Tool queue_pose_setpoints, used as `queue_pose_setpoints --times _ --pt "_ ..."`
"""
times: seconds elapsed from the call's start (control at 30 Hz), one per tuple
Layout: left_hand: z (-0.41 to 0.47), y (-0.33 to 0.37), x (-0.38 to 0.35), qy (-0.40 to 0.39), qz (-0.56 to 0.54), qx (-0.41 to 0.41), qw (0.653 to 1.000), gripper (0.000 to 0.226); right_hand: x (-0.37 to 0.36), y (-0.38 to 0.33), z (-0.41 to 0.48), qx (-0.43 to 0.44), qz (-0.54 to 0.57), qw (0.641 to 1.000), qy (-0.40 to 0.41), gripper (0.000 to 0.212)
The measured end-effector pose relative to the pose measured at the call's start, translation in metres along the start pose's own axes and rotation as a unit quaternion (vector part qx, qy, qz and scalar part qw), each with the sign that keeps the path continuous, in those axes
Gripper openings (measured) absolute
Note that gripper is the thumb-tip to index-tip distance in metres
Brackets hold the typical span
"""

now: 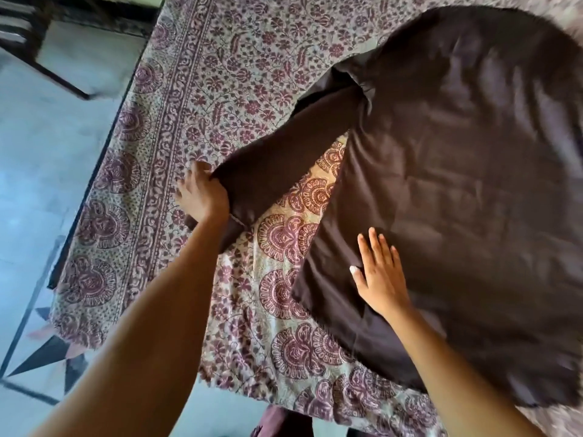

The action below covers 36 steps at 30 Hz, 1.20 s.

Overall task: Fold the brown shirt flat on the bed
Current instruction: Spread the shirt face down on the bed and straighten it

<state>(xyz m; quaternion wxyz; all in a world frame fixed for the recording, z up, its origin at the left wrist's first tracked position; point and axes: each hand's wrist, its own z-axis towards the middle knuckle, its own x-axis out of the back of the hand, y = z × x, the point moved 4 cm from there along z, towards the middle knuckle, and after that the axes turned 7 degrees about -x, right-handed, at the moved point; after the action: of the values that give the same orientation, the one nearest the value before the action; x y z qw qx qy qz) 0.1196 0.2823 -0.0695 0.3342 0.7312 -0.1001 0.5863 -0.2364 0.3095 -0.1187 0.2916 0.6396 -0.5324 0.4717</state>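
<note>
Head view: The camera looks down on a bed. Two bare arms reach in from the bottom of the frame.
Right hand (380, 275): It is low and a bit right of the middle. Its fingers are straight and lie flat on the near edge of the shirt. It holds nothing and just presses the cloth down.
Left hand (203, 197): It is left of the middle. Its fingers curl round the end of the sleeve and grip it.
Sleeve (284, 159): It runs from the left hand up and right to the body of the shirt. It is pulled out long. A patch of bed cover shows between it and the body.
Brown shirt (457, 184): It fills the right half of the frame, spread on the bed with soft wrinkles. Its far right side is blurred, so I cannot tell how the other sleeve lies.
Bed cover (220, 74): It has purple flowers, lies under the shirt and fills the middle and top.
Floor (31, 152): Pale tiles run down the left side.
Step, I think: No fold shows yet. The sleeve looks ready to go over the body.
What could go wrong: A hard pull on the sleeve may drag the whole shirt left and bunch it up, more so if the right hand lifts. The sleeve may also twist and leave a lump.
</note>
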Motion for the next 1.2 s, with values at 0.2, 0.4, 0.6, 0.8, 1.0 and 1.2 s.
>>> queue_pose_setpoints --times 0.2,0.4,0.6,0.8,1.0,1.2 --pt "-0.065 0.024 -0.024 -0.100 0.028 -0.184 0.977 0.019 0.001 -0.004 -0.003 -0.022 0.028 0.999 -0.015 0.064" --pt "-0.175 0.023 -0.052 -0.256 -0.016 -0.163 0.953 0.031 0.012 0.029 -0.030 0.020 0.022 0.998 -0.052 0.060" --pt "-0.200 0.006 -0.072 -0.358 -0.048 -0.113 0.926 0.036 -0.001 0.093 -0.093 -0.020 0.020 0.998 -0.064 0.066" --pt "-0.206 -0.010 -0.073 -0.318 -0.083 -0.062 0.942 0.023 -0.017 0.181 -0.166 -0.098 0.068 0.993 -0.026 0.055" --pt "-0.233 -0.005 -0.074 -0.244 -0.112 -0.002 0.963 0.032 -0.025 0.261 -0.216 -0.301 0.121 0.944 0.063 0.045" --pt "-0.253 -0.023 -0.079 -0.189 -0.255 0.109 0.942 0.018 -0.022 0.281 -0.223 -0.535 0.331 0.766 0.132 0.067"
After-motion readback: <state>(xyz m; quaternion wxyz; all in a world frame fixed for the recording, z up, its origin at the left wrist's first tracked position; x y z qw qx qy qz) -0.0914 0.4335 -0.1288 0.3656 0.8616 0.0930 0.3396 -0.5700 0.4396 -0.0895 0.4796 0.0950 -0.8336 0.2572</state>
